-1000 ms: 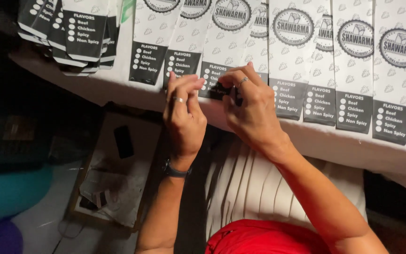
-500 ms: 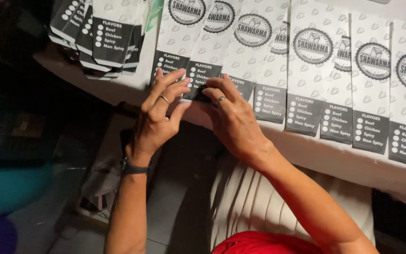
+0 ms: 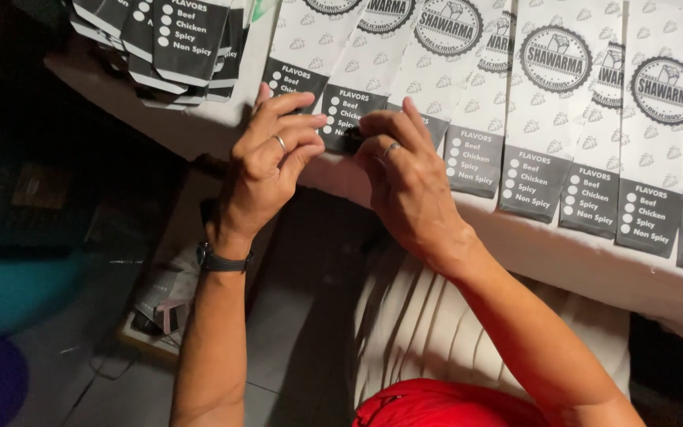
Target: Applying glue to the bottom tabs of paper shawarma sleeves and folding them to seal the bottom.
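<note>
Both hands (image 3: 341, 162) pinch the paper sleeve's (image 3: 355, 95) lower edge.

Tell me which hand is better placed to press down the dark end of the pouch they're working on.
Probably the right hand: its fingertips already rest on the paper pouch's dark end, while the left hand only pinches its edge alongside.

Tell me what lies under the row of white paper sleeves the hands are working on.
The row of paper sleeves lies overlapped on a white table. Both hands, left hand and right hand, pinch one sleeve's dark end. Anything beneath the sleeves is covered.
</note>
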